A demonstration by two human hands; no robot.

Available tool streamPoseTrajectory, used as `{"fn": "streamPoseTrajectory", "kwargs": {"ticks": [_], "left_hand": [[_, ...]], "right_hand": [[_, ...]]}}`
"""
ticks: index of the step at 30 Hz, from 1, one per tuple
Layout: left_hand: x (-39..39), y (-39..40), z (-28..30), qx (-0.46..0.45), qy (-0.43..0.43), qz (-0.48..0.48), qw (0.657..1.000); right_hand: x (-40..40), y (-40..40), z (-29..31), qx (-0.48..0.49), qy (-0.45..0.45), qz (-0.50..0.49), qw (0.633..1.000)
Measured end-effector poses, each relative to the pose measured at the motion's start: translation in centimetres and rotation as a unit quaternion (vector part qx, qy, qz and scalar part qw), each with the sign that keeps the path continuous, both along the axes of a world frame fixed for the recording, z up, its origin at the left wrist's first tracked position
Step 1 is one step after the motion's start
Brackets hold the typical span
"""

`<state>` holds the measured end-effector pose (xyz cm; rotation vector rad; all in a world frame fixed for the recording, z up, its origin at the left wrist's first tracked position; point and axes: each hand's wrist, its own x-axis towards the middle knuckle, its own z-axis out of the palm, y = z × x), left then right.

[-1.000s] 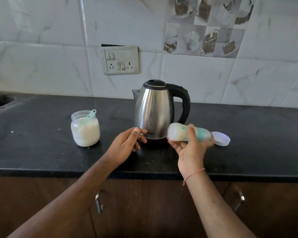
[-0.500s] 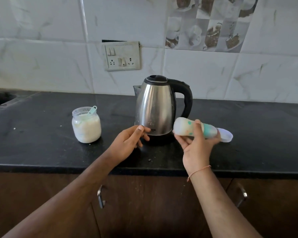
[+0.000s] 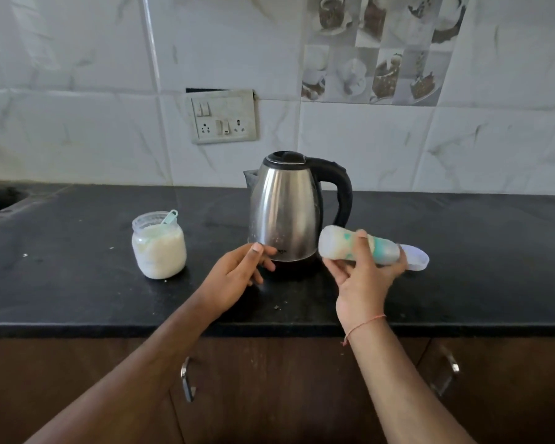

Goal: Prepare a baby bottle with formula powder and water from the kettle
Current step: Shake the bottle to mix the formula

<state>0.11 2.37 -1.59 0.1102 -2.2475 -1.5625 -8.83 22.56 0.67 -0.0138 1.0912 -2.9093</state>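
Hardly anything had shifted: my right hand (image 3: 364, 277) kept gripping the bottle (image 3: 359, 248) sideways beside the kettle (image 3: 285, 209), my left hand (image 3: 237, 277) hung relaxed. Light, smooth plastic, I judged; best held mid-body.

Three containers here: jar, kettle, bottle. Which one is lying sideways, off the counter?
The baby bottle, held on its side by the right hand. The kettle and powder jar stand upright on the counter.

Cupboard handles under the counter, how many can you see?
2. One shiny metal cupboard handle sits below the black counter, between the two arms. The other metal handle is further right, past the right arm. More may be outside the picture.
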Motion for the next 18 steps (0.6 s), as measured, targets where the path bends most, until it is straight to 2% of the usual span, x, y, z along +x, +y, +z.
{"fn": "streamPoseTrajectory", "kwargs": {"ticks": [2, 3, 4, 6, 7, 10, 11, 12, 14, 15, 17, 18], "left_hand": [[0.0, 0.1, 0.0, -0.004, -0.006, -0.002, 1.0], [0.0, 0.1, 0.1, -0.004, -0.005, -0.001, 1.0], [0.1, -0.1, 0.1, -0.006, -0.004, 0.0, 1.0], [0.2, -0.1, 0.0, -0.014, -0.002, 0.003, 1.0], [0.2, -0.1, -0.1, -0.02, -0.003, 0.003, 1.0], [0.1, -0.1, -0.1, -0.024, -0.017, 0.004, 1.0], [0.1, -0.2, 0.0, -0.021, -0.017, 0.006, 1.0], [0.1, -0.2, 0.2, -0.014, -0.012, 0.008, 1.0], [0.1, -0.1, 0.2, -0.012, -0.004, 0.007, 1.0], [0.1, 0.0, 0.1, -0.014, -0.005, 0.007, 1.0], [0.1, 0.0, 0.1, -0.017, -0.014, 0.004, 1.0], [0.0, -0.1, 0.2, -0.015, -0.013, 0.003, 1.0]], "right_hand": [[1.1, -0.3, -0.5, 0.137, 0.076, 0.1, 0.983], [1.2, -0.4, -0.6, 0.151, 0.084, 0.109, 0.979], [0.9, -0.4, -0.6, 0.132, 0.076, 0.074, 0.986], [-0.1, 0.4, -0.6, 0.002, 0.014, -0.009, 1.0], [-0.3, 0.5, -0.5, -0.012, -0.003, -0.011, 1.0], [0.8, 0.0, -0.8, 0.152, 0.085, 0.11, 0.979], [0.7, -0.2, -0.8, 0.155, 0.084, 0.104, 0.979], [0.5, -0.1, -0.7, 0.128, 0.079, 0.055, 0.987], [-0.1, 0.5, -0.5, 0.017, 0.025, -0.003, 1.0], [0.0, 0.5, -0.1, 0.027, 0.024, 0.01, 0.999], [0.9, 0.1, -0.4, 0.145, 0.093, 0.103, 0.98], [1.1, -0.1, -0.5, 0.163, 0.093, 0.115, 0.975]]}}
